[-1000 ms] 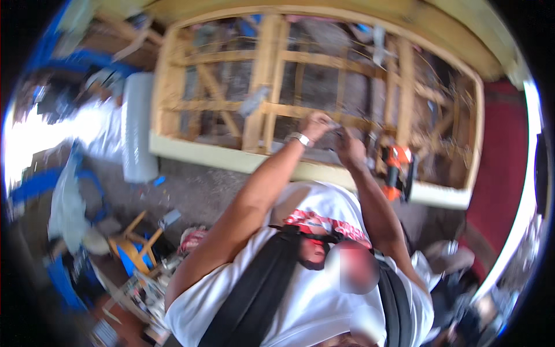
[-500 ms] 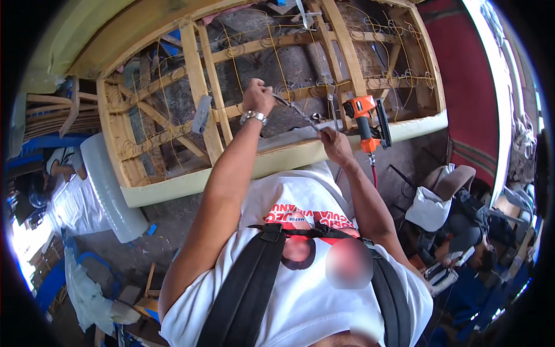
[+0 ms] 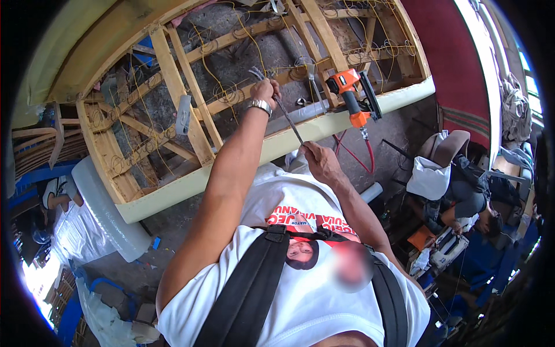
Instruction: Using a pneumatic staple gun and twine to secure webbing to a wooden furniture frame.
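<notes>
A thin dark grey strip runs taut and slanted between my two hands. My left hand is closed round its far part, over the open wooden frame, and a short tail of it sticks out beyond the fist. Closer to my body, my right hand pinches the near part, just off the padded front edge. Underneath lies a wooden sofa frame with yellow cords and coiled wire springs. An orange and black staple gun rests on the frame's front right, beyond my right hand.
A red air hose hangs from the gun. Clamped-looking grey metal pieces, one a flat plate, sit on the slats. At left stands a plastic-wrapped roll. Another person is at the right, near a white bag.
My right hand has moved nearer my body and slightly left, and the strip now slants more steeply. My view has shifted, so the frame and gun appear further left and higher.
</notes>
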`<action>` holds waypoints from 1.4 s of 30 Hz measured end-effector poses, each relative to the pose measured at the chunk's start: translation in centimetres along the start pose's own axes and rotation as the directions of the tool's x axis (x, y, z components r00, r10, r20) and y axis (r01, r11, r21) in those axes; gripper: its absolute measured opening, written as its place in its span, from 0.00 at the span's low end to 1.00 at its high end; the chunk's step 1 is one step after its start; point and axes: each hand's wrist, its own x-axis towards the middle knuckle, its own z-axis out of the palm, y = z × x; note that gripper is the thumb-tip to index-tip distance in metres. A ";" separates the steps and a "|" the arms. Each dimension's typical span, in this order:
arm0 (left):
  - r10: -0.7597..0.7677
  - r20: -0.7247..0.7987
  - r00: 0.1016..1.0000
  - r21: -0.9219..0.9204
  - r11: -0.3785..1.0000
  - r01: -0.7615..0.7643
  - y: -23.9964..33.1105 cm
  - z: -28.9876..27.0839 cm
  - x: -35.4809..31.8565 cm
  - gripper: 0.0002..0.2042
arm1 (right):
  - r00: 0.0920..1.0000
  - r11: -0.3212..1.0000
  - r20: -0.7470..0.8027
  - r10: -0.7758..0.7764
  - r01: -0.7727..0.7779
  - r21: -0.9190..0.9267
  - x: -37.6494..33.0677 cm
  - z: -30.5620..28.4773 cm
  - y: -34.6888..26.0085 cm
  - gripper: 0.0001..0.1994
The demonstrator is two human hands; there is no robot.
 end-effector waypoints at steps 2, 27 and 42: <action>0.086 -0.081 0.993 0.090 0.993 -0.079 -1.4 0.2 0.4 0.12 | 0.999 0.997 0.014 -0.037 0.038 -0.070 -0.6 -0.8 0.5 0.10; 0.252 -0.070 0.965 0.348 0.913 -0.213 -29.2 -2.5 -18.3 0.14 | 0.892 0.858 -0.410 -0.190 -0.052 -0.511 -4.6 -14.7 20.3 0.23; 0.416 0.642 0.644 0.764 -0.276 -0.583 -22.6 -13.5 -12.6 0.07 | 0.943 0.716 -0.288 0.164 -0.315 -0.623 8.6 -7.0 15.3 0.28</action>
